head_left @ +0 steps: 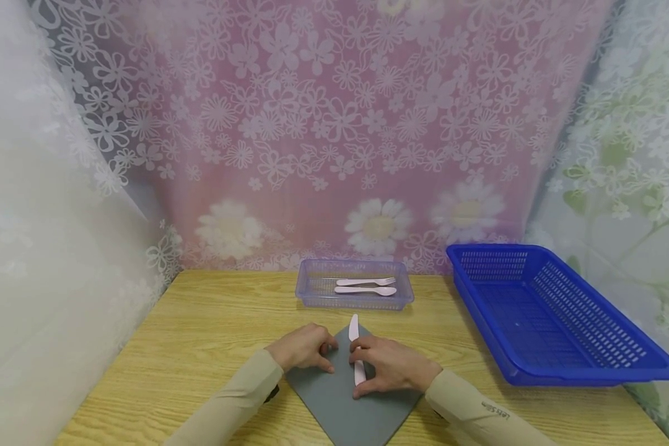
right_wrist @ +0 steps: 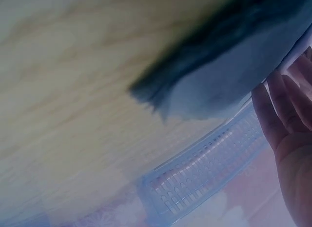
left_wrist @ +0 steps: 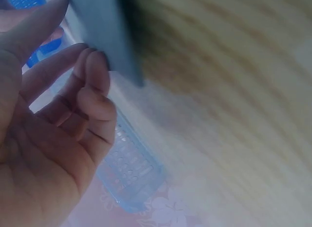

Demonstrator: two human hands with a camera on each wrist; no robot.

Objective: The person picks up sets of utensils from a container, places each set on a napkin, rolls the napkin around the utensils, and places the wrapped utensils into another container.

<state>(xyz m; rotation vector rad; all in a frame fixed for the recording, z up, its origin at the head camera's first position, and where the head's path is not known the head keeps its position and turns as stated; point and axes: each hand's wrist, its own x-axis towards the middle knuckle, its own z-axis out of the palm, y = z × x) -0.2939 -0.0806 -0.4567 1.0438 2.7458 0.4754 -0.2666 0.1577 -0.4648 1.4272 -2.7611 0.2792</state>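
A folded grey napkin [head_left: 362,415] lies with one corner towards the back, and a pale pink table knife [head_left: 354,328] rests lengthwise on it, blade end to the back. Curled over the knife from the right, my right hand [head_left: 393,365] holds it, with the thumb by its near end. At the napkin's left edge, my left hand [head_left: 306,350] rests with loosely bent fingers and nothing in its grasp. The left wrist view shows those fingers [left_wrist: 97,75] beside the napkin's edge [left_wrist: 102,31]. The napkin's layered folds [right_wrist: 209,85] show in the right wrist view.
Behind the napkin stands a clear purplish basket [head_left: 306,297] holding a pink fork [head_left: 362,282] and a pink spoon [head_left: 362,290]. A big blue basket [head_left: 502,347] occupies the right side of the wooden table [head_left: 212,322]. Flowered sheets [head_left: 323,124] hang around the table.
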